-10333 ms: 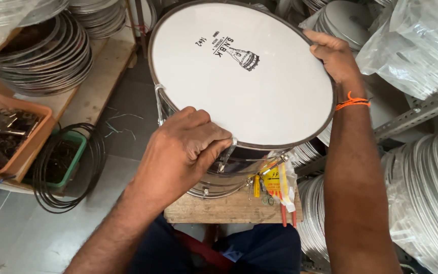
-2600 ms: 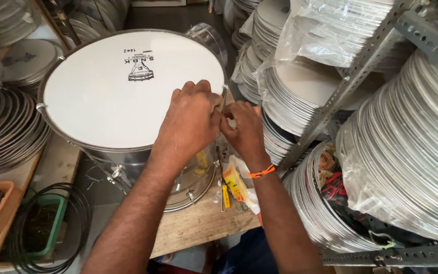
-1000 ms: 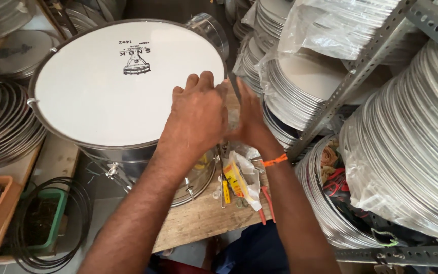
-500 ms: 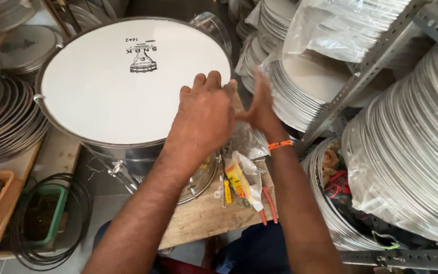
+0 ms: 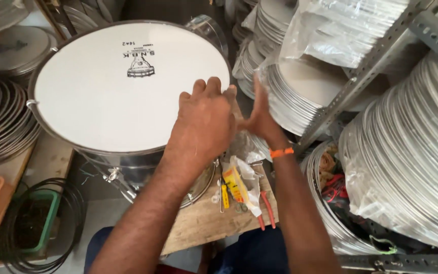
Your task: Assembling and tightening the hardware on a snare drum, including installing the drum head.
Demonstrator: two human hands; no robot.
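A large round drum (image 5: 107,96) with a white skin and a metal rim stands tilted on a small wooden bench (image 5: 214,220). My left hand (image 5: 204,127) lies over the drum's near right rim, fingers curled on the edge. Just to its right is my right hand (image 5: 259,116), which wears an orange wrist thread. Its fingers are spread and point up beside the rim, holding nothing that I can see.
Red-handled pliers (image 5: 264,210), a yellow packet in clear plastic (image 5: 239,185) and small hardware lie on the bench. Stacks of metal drum rings (image 5: 411,162) and bagged drum skins (image 5: 300,86) fill slotted-angle shelves at right. Coiled black wire (image 5: 36,223) lies at lower left.
The right hand has come off the rim and spread its fingers. The left hand stays on the drum's edge. The view has shifted slightly.
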